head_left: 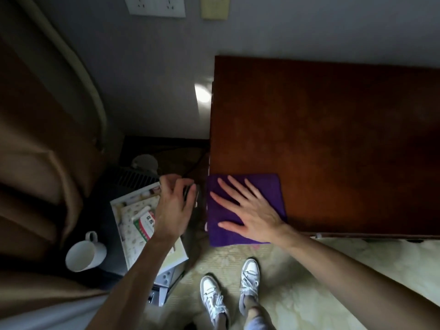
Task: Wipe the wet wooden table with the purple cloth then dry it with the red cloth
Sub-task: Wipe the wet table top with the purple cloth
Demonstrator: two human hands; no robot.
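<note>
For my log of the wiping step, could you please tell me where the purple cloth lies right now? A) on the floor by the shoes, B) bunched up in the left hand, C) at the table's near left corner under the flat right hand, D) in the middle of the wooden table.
C: the purple cloth lies flat on the wooden table's near left corner, with the right hand spread open on it.

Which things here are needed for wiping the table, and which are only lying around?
For the job:
- purple cloth, flat on the table's near left corner
- wooden table
- right hand, spread flat on the cloth
The red cloth is not in view.

Lying about:
- white mug
- books and papers beside the table, under the left hand
- wall sockets
</note>
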